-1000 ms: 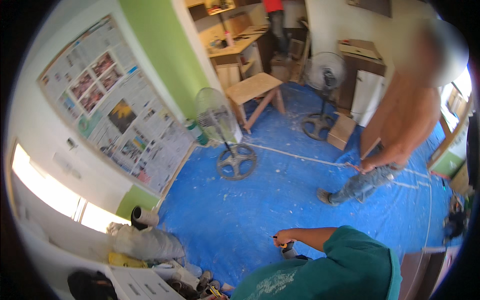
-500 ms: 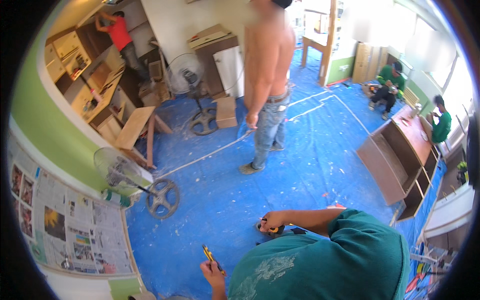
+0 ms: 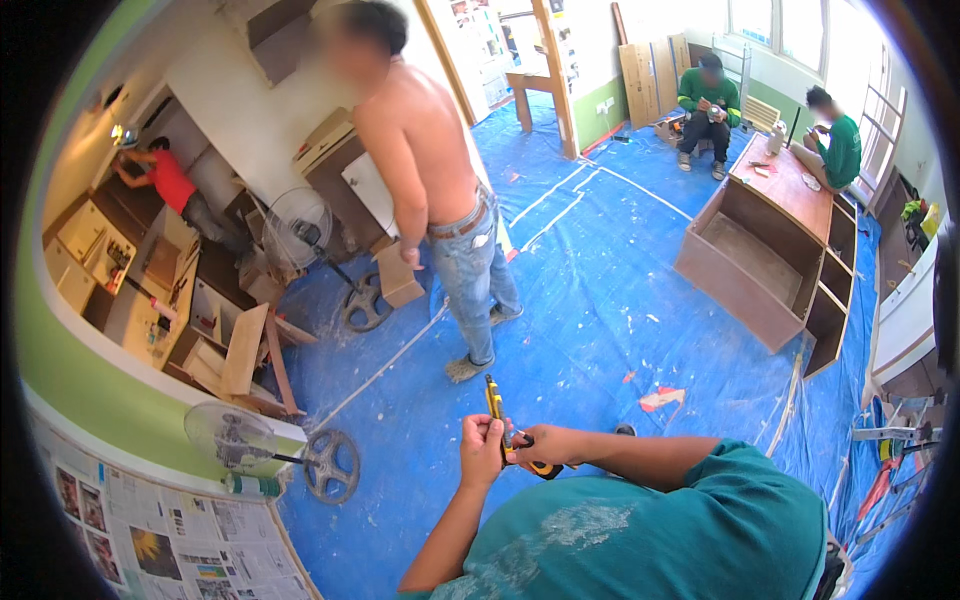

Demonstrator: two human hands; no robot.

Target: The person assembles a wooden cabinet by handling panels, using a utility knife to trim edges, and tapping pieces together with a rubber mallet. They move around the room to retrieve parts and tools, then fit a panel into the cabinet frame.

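Observation:
In front of my teal-shirted body, my two hands meet at chest height. My left hand (image 3: 482, 452) is closed around a slim yellow and black tool (image 3: 494, 398), which looks like a utility knife and points upward. Close against it, my right hand (image 3: 545, 446) is closed on a rounded yellow and black tape measure (image 3: 546, 469), partly hidden below the fingers. A thin dark piece shows between the hands; its kind is unclear.
Blue plastic sheeting (image 3: 590, 340) covers the floor. A shirtless person (image 3: 430, 170) stands ahead, and a fan (image 3: 235, 437) is at left. An open brown cabinet (image 3: 745, 320) lies at right, near two seated people in green. Someone in red (image 3: 175, 185) works far left.
My hands have come up and together from being apart, the left moving right and the right rising slightly. The view has shifted, and the shirtless person appears further left.

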